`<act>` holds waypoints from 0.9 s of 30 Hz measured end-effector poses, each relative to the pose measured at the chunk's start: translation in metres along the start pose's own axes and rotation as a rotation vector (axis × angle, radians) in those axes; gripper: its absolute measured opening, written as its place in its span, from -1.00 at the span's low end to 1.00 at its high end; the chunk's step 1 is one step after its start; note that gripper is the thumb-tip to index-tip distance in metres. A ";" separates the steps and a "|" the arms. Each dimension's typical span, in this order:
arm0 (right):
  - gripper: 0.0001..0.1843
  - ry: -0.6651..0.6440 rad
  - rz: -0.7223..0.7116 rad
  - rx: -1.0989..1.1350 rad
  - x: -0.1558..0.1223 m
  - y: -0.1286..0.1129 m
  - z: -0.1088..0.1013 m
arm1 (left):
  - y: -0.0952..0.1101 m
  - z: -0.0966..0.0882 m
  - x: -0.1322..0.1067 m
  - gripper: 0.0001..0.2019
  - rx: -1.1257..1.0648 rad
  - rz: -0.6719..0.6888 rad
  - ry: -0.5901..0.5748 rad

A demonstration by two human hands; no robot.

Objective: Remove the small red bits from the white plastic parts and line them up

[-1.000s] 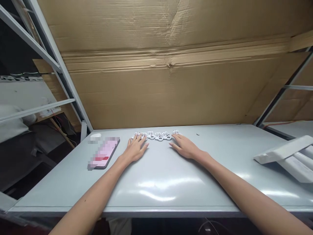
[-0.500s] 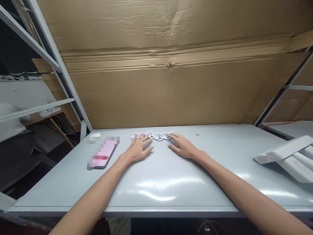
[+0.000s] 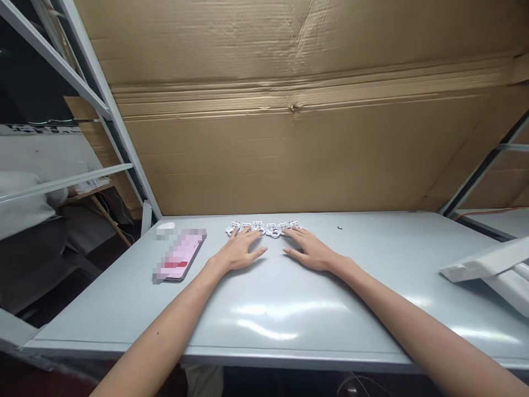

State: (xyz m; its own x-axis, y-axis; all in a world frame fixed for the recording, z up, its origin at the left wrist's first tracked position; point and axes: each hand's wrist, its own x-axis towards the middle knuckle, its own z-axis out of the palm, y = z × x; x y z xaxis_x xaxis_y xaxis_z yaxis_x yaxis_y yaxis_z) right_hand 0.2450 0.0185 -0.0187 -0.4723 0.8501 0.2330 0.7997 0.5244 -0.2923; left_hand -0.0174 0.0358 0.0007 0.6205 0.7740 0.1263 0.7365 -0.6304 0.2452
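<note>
- Your left hand (image 3: 238, 253) and right hand (image 3: 309, 249) spread their fingers, gripping nothing, over the white pieces (image 3: 273, 226), probably to steady the row.
- They lie far on the table (image 3: 372, 248), central perhaps to suit both hands; the phone (image 3: 182, 255) sits left.

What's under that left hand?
White pieces poke out past the left hand's fingers. The bits beneath the fingers are covered, and so is whatever lies under the palm, so I can't tell.
</note>
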 end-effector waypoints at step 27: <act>-0.15 -0.095 0.030 -0.066 0.001 -0.005 -0.002 | -0.001 -0.003 -0.003 -0.33 0.113 -0.153 -0.030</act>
State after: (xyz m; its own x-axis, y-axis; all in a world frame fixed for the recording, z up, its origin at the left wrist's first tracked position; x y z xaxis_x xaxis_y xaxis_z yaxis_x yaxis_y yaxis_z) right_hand 0.2415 0.0172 -0.0147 -0.4782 0.8678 0.1350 0.8354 0.4969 -0.2350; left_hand -0.0209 0.0349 0.0034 0.5056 0.8601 0.0670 0.8472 -0.5097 0.1498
